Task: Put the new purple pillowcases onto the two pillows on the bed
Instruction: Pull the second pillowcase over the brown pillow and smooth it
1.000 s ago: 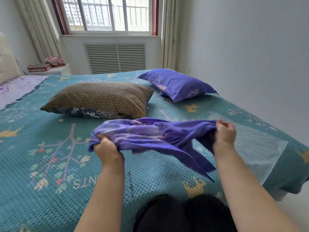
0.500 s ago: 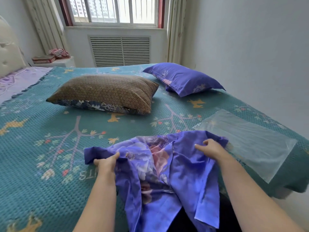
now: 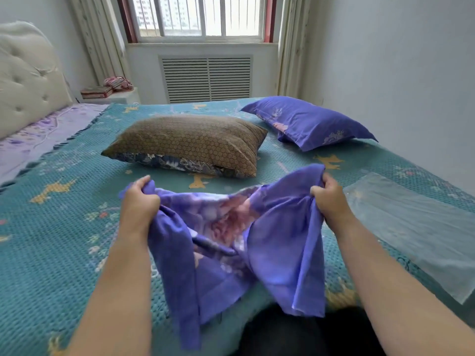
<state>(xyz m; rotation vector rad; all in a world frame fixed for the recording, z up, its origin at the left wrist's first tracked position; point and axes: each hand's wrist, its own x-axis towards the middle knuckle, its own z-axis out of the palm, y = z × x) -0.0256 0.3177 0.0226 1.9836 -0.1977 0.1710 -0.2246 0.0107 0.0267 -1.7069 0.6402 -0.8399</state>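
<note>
A clear plastic bag point(image 3: 421, 227) lies flat near the right edge of the teal bedspread point(image 3: 64, 240). A cream tufted headboard point(image 3: 28, 73) stands at the left. Beyond the bed's far edge, a slatted radiator cover point(image 3: 207, 78) sits under the window point(image 3: 200, 16), with curtains point(image 3: 102, 39) either side and a nightstand point(image 3: 113, 95) bearing books point(image 3: 96, 92)

Pillowcase point(image 3: 270, 253): purple, pink floral print. Bare pillow point(image 3: 190, 142): brown honeycomb pattern. Bedspread point(image 3: 51, 240): teal, yellow motifs.
</note>
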